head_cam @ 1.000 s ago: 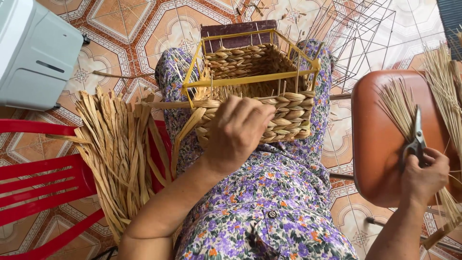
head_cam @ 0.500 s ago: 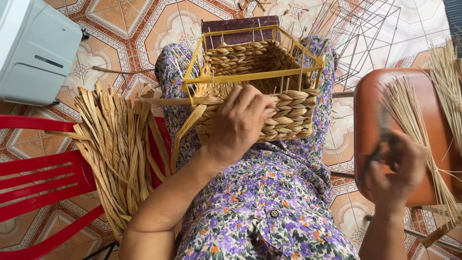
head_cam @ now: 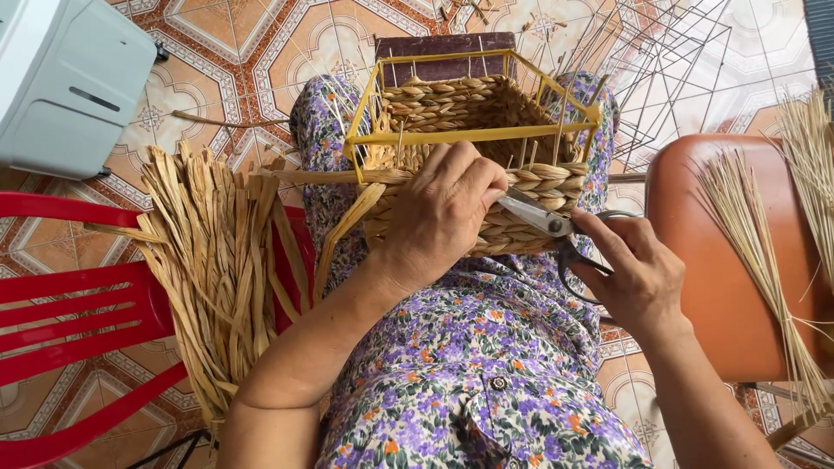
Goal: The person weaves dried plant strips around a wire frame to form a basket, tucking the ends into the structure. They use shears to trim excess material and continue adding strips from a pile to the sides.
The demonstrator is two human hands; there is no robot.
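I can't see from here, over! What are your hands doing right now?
Left hand pressed on woven basket in lap. Right hand holds scissors, blades at the weave. Loose straw bundle lies clear, on red chair.

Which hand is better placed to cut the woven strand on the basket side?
The right hand, probably. It holds the scissors, whose blades point at the woven basket wall beside the left hand's fingers. The left hand presses flat on the weave, steadying it.
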